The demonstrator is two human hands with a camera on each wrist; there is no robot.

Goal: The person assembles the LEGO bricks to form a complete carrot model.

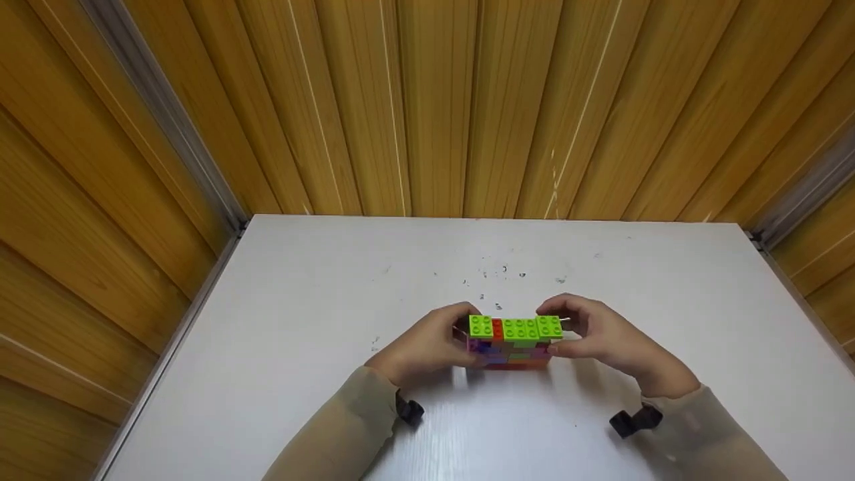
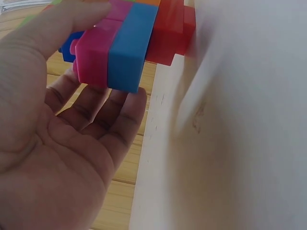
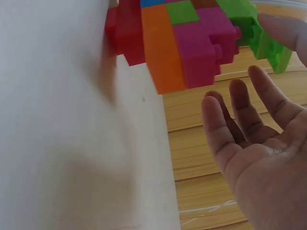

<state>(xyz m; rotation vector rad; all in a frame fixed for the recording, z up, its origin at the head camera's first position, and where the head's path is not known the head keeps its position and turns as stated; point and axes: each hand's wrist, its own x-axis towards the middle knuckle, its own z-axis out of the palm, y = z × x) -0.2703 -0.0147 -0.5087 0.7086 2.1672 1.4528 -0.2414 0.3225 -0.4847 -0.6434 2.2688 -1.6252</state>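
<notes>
A small wall of toy building bricks (image 1: 518, 354) stands upright on the white table, between both hands. Along its top run lime green bricks (image 1: 520, 329) with a narrow red brick (image 1: 497, 329) among them. My left hand (image 1: 434, 341) grips the left end, thumb in front and fingers behind. A pink brick (image 2: 98, 55) and a blue brick (image 2: 129, 52) show at that end, above red bricks (image 2: 165, 31). At the other end, my right hand (image 1: 604, 334) holds with thumb in front and index finger behind. Orange (image 3: 163, 57) and magenta bricks (image 3: 196, 57) face its palm; its lower fingers stand apart from them.
The white table (image 1: 300, 280) carries small dark marks behind the brick wall. Wood-patterned panels (image 1: 434, 107) rise at the back and sides, with metal posts at the corners. Black wrist mounts (image 1: 410, 410) sit at both sleeve cuffs.
</notes>
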